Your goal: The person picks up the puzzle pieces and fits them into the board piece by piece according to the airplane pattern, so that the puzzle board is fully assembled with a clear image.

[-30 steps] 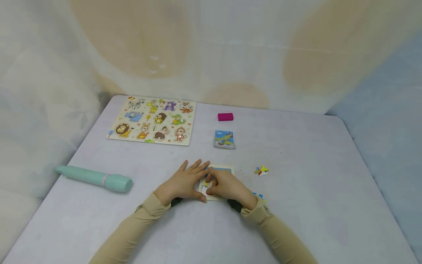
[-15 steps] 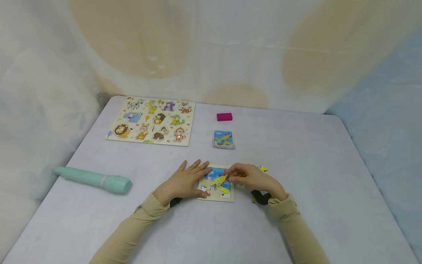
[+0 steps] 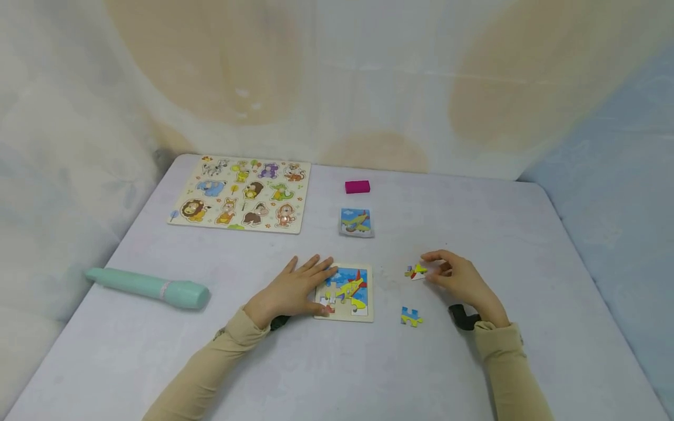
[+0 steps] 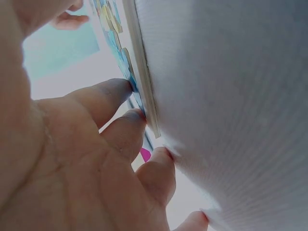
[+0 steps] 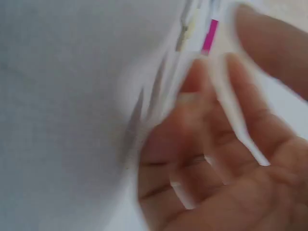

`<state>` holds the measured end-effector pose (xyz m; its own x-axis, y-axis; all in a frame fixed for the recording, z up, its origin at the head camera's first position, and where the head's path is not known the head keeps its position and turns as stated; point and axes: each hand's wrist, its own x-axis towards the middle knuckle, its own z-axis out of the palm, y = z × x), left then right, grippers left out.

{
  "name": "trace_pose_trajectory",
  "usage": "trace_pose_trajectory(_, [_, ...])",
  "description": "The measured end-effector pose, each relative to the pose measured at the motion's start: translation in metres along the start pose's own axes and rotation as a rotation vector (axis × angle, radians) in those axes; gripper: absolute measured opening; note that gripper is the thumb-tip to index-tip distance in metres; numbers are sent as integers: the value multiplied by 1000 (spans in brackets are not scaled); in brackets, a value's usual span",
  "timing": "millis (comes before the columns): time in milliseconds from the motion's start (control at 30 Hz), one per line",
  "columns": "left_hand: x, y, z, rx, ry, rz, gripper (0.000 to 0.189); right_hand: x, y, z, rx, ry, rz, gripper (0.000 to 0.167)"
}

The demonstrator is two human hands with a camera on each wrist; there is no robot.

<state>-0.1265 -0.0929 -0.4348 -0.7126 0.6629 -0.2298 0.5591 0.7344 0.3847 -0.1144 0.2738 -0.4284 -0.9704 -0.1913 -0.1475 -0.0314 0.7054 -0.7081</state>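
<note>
In the head view, a small wooden jigsaw board [image 3: 371,295] with a yellow airplane on blue sky lies on the table, some pieces fitted. My left hand [image 3: 289,292] rests with spread fingers on its left side; the left wrist view has fingertips [image 4: 120,89] touching the board's edge [image 4: 139,57]. To the right, my right hand [image 3: 466,286] hovers with bent, parted fingers beside a little cluster of jigsaw pieces [image 3: 418,271]. Nothing shows in its grip. The right wrist view is blurred. A blue and yellow jigsaw piece [image 3: 411,316] lies nearer the person.
A picture card with an airplane [image 3: 356,222] lies beyond the board, and a magenta block [image 3: 357,187] behind it. An animal peg puzzle [image 3: 239,194] occupies the back left. A mint-green microphone-shaped thing [image 3: 150,287] lies at the left. Curtains [image 3: 337,70] surround the table.
My right hand has moved right from the board to beside the piece cluster, uncovering the board's right part and the blue and yellow piece. The left hand has stayed on the board.
</note>
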Motion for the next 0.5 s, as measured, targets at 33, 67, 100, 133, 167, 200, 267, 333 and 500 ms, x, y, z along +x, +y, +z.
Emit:
trace_pose_trajectory(33, [0, 0, 0, -2, 0, -1, 91, 1, 2, 0, -7, 3, -1, 41])
trace_pose_trajectory(67, [0, -1, 1, 1, -3, -5, 91, 2, 3, 1, -7, 4, 1, 44])
trace_pose_trajectory(100, [0, -1, 1, 0, -2, -7, 91, 2, 3, 2, -3, 0, -8, 46])
trace_pose_trajectory(133, [0, -1, 1, 0, -3, -12, 91, 4, 4, 3, 0, -1, -22, 48])
trace_pose_trajectory(167, [0, -2, 1, 2, -3, -16, 91, 5, 3, 5, 4, -1, -37, 50])
trace_pose_trajectory(200, [0, -2, 2, 5, -1, -18, 91, 7, 2, 7, 4, 1, -52, 51])
trace_pose_trajectory(267, [0, -2, 2, 3, 4, -19, 91, 10, 0, 10, -20, 12, -70, 51])
trace_pose_trajectory(333, [0, -1, 3, -1, 1, -20, 91, 14, -3, 13, -74, 16, -84, 45])
trace_pose_trajectory(500, [0, 0, 2, -5, -5, -17, 91, 18, -10, 15, -164, 31, -61, 23])
